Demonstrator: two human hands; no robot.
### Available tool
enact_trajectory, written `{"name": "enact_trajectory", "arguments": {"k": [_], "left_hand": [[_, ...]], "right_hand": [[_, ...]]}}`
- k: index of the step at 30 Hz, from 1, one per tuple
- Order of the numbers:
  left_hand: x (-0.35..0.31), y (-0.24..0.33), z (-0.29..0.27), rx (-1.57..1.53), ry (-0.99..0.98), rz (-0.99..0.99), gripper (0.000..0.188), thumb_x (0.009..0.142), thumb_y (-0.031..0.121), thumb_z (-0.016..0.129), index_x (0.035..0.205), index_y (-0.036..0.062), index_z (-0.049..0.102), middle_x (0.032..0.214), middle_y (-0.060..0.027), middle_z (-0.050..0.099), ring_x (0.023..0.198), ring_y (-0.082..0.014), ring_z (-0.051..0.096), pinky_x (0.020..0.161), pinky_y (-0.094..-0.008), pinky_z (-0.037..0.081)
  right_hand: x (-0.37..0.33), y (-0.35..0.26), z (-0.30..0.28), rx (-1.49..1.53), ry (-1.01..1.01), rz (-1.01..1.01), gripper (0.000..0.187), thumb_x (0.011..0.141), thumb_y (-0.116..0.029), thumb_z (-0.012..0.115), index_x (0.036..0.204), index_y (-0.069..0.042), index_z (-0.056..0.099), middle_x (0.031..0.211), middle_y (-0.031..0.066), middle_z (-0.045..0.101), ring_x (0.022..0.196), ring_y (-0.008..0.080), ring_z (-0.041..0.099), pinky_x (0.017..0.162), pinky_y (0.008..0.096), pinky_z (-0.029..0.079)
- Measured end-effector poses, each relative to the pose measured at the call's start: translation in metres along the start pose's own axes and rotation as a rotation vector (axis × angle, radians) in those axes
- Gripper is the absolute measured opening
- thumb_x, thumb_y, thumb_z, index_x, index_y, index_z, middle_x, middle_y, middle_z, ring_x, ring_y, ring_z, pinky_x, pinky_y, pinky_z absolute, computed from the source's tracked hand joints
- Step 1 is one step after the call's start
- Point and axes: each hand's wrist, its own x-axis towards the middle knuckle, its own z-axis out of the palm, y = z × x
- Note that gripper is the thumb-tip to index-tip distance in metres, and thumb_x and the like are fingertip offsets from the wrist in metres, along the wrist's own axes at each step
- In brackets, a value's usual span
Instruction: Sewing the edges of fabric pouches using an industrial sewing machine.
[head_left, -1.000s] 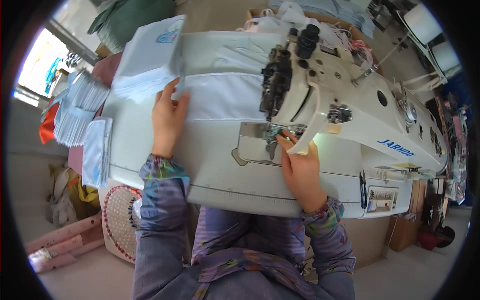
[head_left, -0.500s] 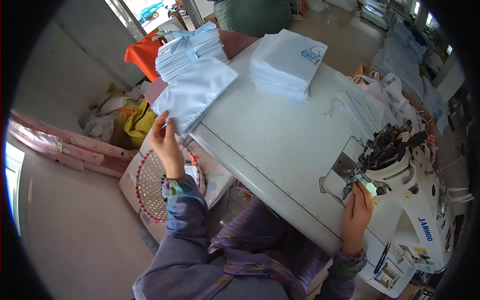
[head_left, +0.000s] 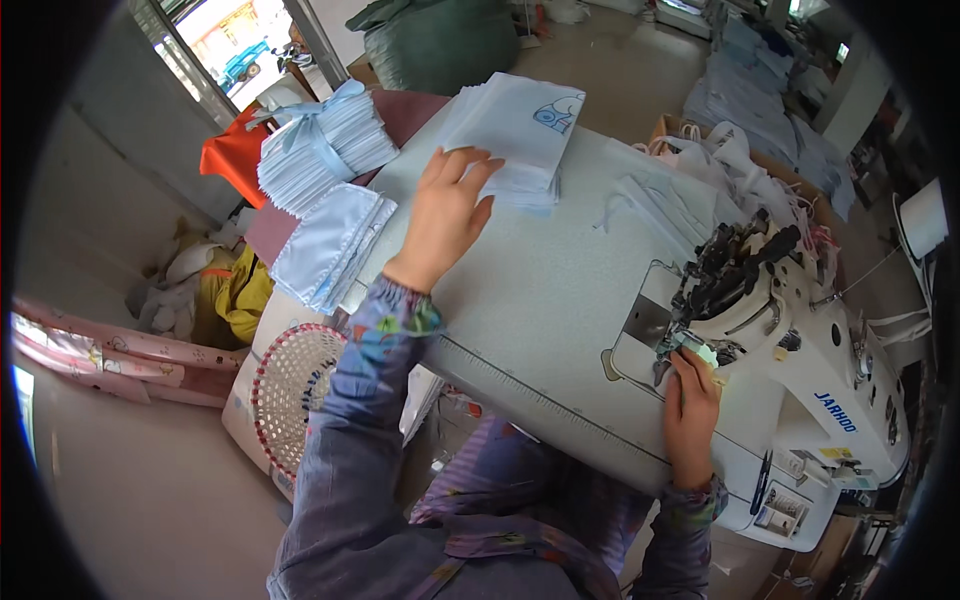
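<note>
My left hand (head_left: 445,215) is raised over the sewing table, fingers apart and slightly bent. It holds nothing. Its fingertips are close to a stack of white fabric pieces (head_left: 515,125), the top one printed with a blue drawing. To the left of this hand a pile of pale blue-white satiny pieces (head_left: 335,240) lies at the table edge. My right hand (head_left: 692,405) is at the needle area of the white sewing machine (head_left: 800,365). Its fingers are pressed together beside the lit presser foot; what they pinch, if anything, is hidden.
A bundle tied with light blue ribbon (head_left: 325,145) stands at the far left. A woven basket (head_left: 295,390) sits low on the left. Loose white straps (head_left: 665,210) lie beyond the machine, near a box of white cloth (head_left: 740,165). Black tweezers (head_left: 762,483) rest at the right.
My left hand has let go of the satiny piece, now lying on the left pile, and has moved right toward the white stack. My right hand stays at the machine. The view has shifted slightly.
</note>
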Motion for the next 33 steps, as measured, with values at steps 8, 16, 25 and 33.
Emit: {"name": "enact_trajectory", "arguments": {"k": [8,16,25,33], "left_hand": [[0.054,-0.061,0.052,-0.255,-0.361,-0.021,0.034,0.092,0.012,0.084,0.124,0.0091,0.077,0.123,-0.0095,0.072,0.112,-0.0322,0.071,0.101,-0.0421,0.057],[0.042,-0.029,0.028,-0.369,0.082,-0.225,0.017,0.104,0.012,0.075,0.11,-0.003,0.078,0.097,-0.0178,0.074,0.086,-0.0305,0.069,0.077,-0.0381,0.055],[-0.104,0.176,-0.053,-0.347,-0.437,0.237,0.03,0.084,0.008,0.079,0.113,0.0093,0.082,0.099,-0.0024,0.071,0.086,-0.0213,0.071,0.073,-0.0351,0.061],[-0.057,0.154,0.002,-0.647,-0.631,0.076,0.029,0.096,0.027,0.081,0.117,0.0076,0.075,0.107,-0.0077,0.071,0.1,-0.0361,0.069,0.088,-0.0457,0.059]], "right_hand": [[-0.003,0.006,0.001,-0.031,0.053,-0.03,0.033,0.097,0.0,0.069,0.129,-0.003,0.077,0.134,0.0216,0.075,0.119,0.0439,0.068,0.106,0.049,0.052],[-0.006,0.0,-0.006,-0.075,0.086,-0.077,0.029,0.102,0.0,0.065,0.128,0.001,0.075,0.133,0.0214,0.074,0.109,0.0413,0.074,0.098,0.0435,0.057],[-0.039,-0.082,-0.022,0.918,-0.228,0.515,0.044,0.106,-0.001,0.064,0.15,-0.001,0.064,0.108,0.0133,0.075,0.089,0.0149,0.071,0.078,0.0299,0.057],[-0.073,-0.07,0.002,0.459,-0.181,0.345,0.056,0.098,-0.002,0.077,0.152,-0.006,0.065,0.081,0.0065,0.067,0.067,0.0113,0.066,0.065,0.0298,0.055]]}}
